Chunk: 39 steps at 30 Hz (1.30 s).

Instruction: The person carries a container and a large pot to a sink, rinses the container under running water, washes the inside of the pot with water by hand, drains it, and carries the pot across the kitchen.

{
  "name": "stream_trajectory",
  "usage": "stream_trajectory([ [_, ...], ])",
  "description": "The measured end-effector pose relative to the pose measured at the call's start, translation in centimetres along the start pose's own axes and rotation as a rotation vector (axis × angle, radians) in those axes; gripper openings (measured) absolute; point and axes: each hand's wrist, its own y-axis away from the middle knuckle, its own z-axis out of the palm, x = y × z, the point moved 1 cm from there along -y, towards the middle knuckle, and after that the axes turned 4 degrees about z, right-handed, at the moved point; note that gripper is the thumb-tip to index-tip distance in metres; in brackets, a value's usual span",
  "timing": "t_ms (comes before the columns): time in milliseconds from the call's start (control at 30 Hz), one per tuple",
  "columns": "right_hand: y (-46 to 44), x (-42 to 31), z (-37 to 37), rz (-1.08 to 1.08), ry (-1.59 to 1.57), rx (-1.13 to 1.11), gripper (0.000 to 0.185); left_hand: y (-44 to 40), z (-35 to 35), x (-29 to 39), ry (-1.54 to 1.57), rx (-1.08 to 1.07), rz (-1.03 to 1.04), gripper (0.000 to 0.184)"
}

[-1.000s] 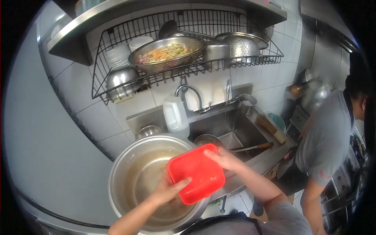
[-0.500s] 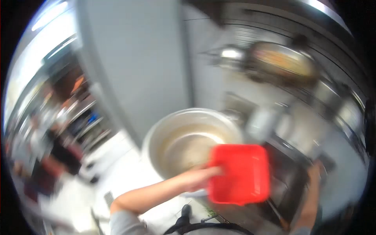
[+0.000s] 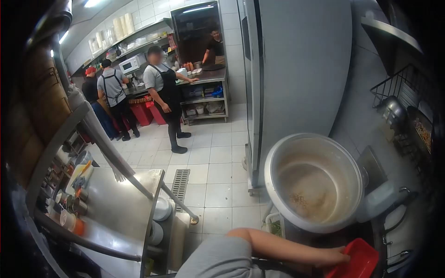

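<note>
At the lower right, my left hand grips the near rim of a red plastic tub, its thumb over the edge. My right hand is outside the picture. Just above the tub stands a large metal pot, with brownish residue and a little liquid on its bottom. Beside the pot lies a translucent plastic jug, close to the faucet.
A tall grey cabinet rises behind the pot. At left is a steel table with containers. A person in a black apron stands across the tiled floor; other people are farther back. A wire rack hangs at right.
The view has swung left, bringing the room and people into sight. My right hand let go of the red tub and has left the picture; my left hand still holds it.
</note>
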Motion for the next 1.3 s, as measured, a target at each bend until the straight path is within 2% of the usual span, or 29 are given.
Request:
stream_trajectory([
  [100,5.9,-8.8,-5.3,0.361,-1.014,-0.453,0.059,-4.0,0.9,-5.7,-0.057,0.097,0.011,0.052],
  [133,7.3,-10.6,-6.7,0.455,-1.202,-0.550,0.066,-5.4,0.7,-6.9,-0.083,0.146,0.002,0.051],
  [167,7.8,-11.3,-7.5,0.496,-1.298,-0.545,0.049,-6.6,0.6,-7.3,-0.101,0.171,-0.012,0.054],
  [233,7.6,-7.7,-6.0,0.507,-1.365,-0.619,0.036,-8.1,0.2,-8.2,-0.136,0.220,-0.040,0.060],
  [267,8.4,-7.5,-6.1,0.552,-1.441,-0.546,0.033,-8.3,-0.2,-8.0,-0.251,0.228,-0.042,0.058],
  [333,11.1,-8.7,-7.0,0.638,-1.587,-0.401,0.027,-8.3,-0.6,-7.9,-0.264,0.255,-0.033,0.058],
  [433,13.1,-8.9,-7.4,0.422,-1.651,-0.355,0.029,-8.8,-1.2,-8.8,-0.287,0.328,-0.082,0.056],
  [467,13.3,-8.6,-7.5,0.272,-1.810,-0.428,0.035,-9.4,-1.2,-9.4,-0.285,0.342,-0.099,0.054],
  [500,13.6,-9.2,-7.9,0.205,-1.810,-0.432,0.035,-9.7,-1.4,-10.2,-0.283,0.353,-0.115,0.052],
  [567,13.5,-11.7,-9.3,0.083,-1.798,-0.420,0.036,-12.6,-4.4,-14.4,-0.288,0.347,0.025,0.045],
  [633,10.7,-10.2,-7.1,-0.054,-1.718,-0.536,0.049,-11.0,-3.6,-13.8,-0.279,0.297,0.130,0.034],
  [667,11.9,-16.1,-10.6,0.009,-1.645,-0.442,0.041,-10.3,-3.8,-13.5,-0.325,0.334,0.073,0.033],
  [700,11.7,-19.8,-12.5,0.003,-1.567,-0.475,0.038,-8.1,-3.3,-10.9,-0.207,0.270,0.082,0.033],
  [733,11.2,-23.0,-13.4,-0.053,-1.537,-0.518,0.037,-8.9,-4.2,-12.5,-0.149,0.244,0.094,0.033],
  [767,11.3,-27.0,-14.8,-0.142,-1.585,-0.594,0.035,-10.3,-6.0,-14.9,-0.172,0.178,-0.021,0.036],
  [800,11.0,-30.2,-14.9,-0.236,-1.547,-0.661,0.032,-8.1,-5.3,-12.7,-0.163,0.220,-0.058,0.042],
  [833,10.9,-33.4,-14.6,-0.303,-1.484,-0.712,0.029,-8.4,-6.1,-14.2,-0.064,0.114,0.004,0.046],
  [900,10.5,-40.0,-12.5,-0.437,-1.272,-0.770,0.028,-8.1,-7.2,-14.7,-0.142,0.081,0.097,0.047],
  [933,10.4,-42.6,-11.2,-0.643,-1.006,-0.615,0.027,-7.5,-6.7,-14.1,-0.001,0.051,0.074,0.046],
  [967,10.5,-44.8,-9.6,-0.734,-0.873,-0.570,0.027,-6.6,-6.1,-13.5,0.133,0.008,0.029,0.044],
  [1000,9.8,-46.4,-5.8,-0.784,-0.765,-0.557,0.029,-6.2,-7.1,-13.2,-0.077,-0.140,-0.120,0.044],
  [1033,10.2,-47.6,-5.2,-0.717,-0.736,-0.569,0.027,-6.7,-8.1,-12.5,-0.294,-0.305,-0.240,0.044],
  [1067,9.7,-48.5,-5.1,-0.738,-0.482,-0.579,0.024,-6.0,-7.2,-10.4,-0.327,-0.329,-0.256,0.040],
  [1100,10.4,-48.5,-4.6,-0.813,-0.418,-0.260,0.024,-5.6,-7.6,-10.1,-0.317,-0.320,-0.223,0.039],
  [1167,9.4,-46.7,-5.5,-0.785,-0.632,-0.140,0.028,-5.9,-8.6,-10.6,-0.248,-0.264,-0.109,0.038],
  [1200,9.4,-45.6,-5.9,-0.800,-0.740,-0.083,0.029,-6.0,-8.6,-11.2,-0.120,-0.124,-0.185,0.041],
  [1233,8.0,-43.3,-5.7,-0.724,-0.792,-0.099,0.028,-5.9,-8.5,-11.7,0.007,0.029,-0.259,0.043],
  [1267,7.3,-40.8,-6.9,-0.566,-0.785,-0.127,0.027,-8.4,-11.1,-15.3,0.106,-0.120,-0.283,0.045],
  [1300,6.5,-37.9,-7.7,-0.410,-0.826,-0.193,0.022,-7.8,-9.3,-13.6,0.152,-0.080,-0.291,0.043],
])
